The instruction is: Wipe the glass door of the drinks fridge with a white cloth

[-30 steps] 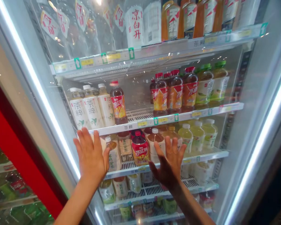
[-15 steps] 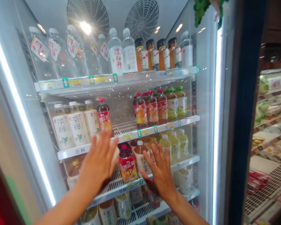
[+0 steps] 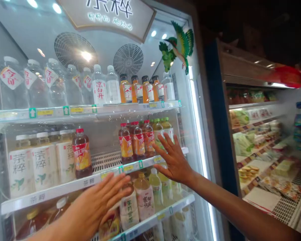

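Note:
My left hand (image 3: 97,202) is open in front of the lower shelves, its fingers stretched toward the right, holding nothing. Higher and to the right, my right hand (image 3: 174,159) is spread open before the green-capped bottles (image 3: 165,125) at the right end of the middle shelf. It holds nothing; whether either hand touches the glass I cannot tell. A red-capped tea bottle (image 3: 82,154) stands beside white-labelled tea bottles (image 3: 20,170) on the left of that shelf. Several more red-capped bottles (image 3: 138,140) stand right of the gap. Below are pale bottles (image 3: 144,197), partly behind my left hand.
Clear water bottles (image 3: 56,85) and amber bottles with black caps (image 3: 136,90) line the top shelf. A bird decoration (image 3: 182,42) hangs near the lit sign (image 3: 110,16). To the right, beyond the dark frame, an open cooler (image 3: 251,130) holds packaged food.
The view has shifted, bringing the sign and more of the right-hand cooler into sight. My right hand has risen to the middle shelf's level; my left hand now points more to the right.

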Tool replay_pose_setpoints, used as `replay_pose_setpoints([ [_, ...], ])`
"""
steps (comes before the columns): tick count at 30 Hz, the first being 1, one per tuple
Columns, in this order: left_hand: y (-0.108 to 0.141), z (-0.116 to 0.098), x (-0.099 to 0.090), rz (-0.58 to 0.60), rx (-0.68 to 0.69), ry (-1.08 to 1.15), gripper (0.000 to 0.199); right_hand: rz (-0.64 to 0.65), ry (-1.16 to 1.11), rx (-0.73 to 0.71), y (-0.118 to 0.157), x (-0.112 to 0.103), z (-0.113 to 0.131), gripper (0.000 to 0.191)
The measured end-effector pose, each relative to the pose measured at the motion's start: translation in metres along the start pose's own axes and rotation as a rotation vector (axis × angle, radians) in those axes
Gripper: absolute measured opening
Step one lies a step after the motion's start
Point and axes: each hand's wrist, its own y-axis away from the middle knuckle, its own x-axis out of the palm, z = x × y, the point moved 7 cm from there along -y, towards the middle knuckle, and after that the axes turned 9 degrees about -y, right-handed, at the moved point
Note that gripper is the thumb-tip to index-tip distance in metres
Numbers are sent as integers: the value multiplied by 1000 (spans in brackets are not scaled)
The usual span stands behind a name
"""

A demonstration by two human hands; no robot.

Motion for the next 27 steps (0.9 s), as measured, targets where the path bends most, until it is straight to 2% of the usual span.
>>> replay_pose_setpoints([
  [3,-39,33,8,-3,-241,-50,73,-26,20,-12,-9,-18,-33,75],
  [4,-50,40,10,-2,-330,-64,76,-46,30,8,-12,-23,-48,75],
  [5,-62,39,12,-13,-365,-67,78,-65,37,31,-13,-28,-62,75],
  [6,-73,29,14,-21,-343,-64,78,-80,38,51,-14,-30,-74,75],
  [9,-104,-20,25,-15,-62,-40,67,-123,9,60,-12,-31,-94,73],
  [10,-114,-25,28,-16,-18,-48,64,-135,-4,59,-10,-30,-95,72],
  [11,-127,-21,31,-10,-29,-58,63,-145,-16,58,-9,-29,-95,71],
  [14,-162,29,34,9,-329,-100,65,-162,-38,60,-6,-28,-92,71],
  [15,-171,40,34,11,-396,-100,67,-167,-43,59,-5,-29,-91,72],
  [16,-178,42,35,22,-402,-92,68,-173,-50,60,-5,-30,-91,72],
  [17,-184,38,36,39,-354,-80,69,-180,-57,62,-5,-31,-91,73],
  [19,-190,19,40,72,-168,-52,68,-193,-74,62,-4,-33,-92,74],
  [21,-194,15,42,95,-63,-42,66,-208,-90,55,-4,-33,-93,75],
  [22,-196,27,43,104,-115,-50,65,-217,-97,51,-3,-34,-93,75],
  [23,-199,45,42,107,-229,-66,64,-223,-104,49,-3,-34,-93,75],
  [25,-202,74,35,56,-414,-99,66,-223,-114,55,-3,-34,-93,76],
  [26,-202,78,33,48,-438,-107,66,-220,-116,58,-3,-33,-93,76],
  [27,-202,73,32,48,-405,-107,65,-218,-116,60,-3,-33,-94,76],
])
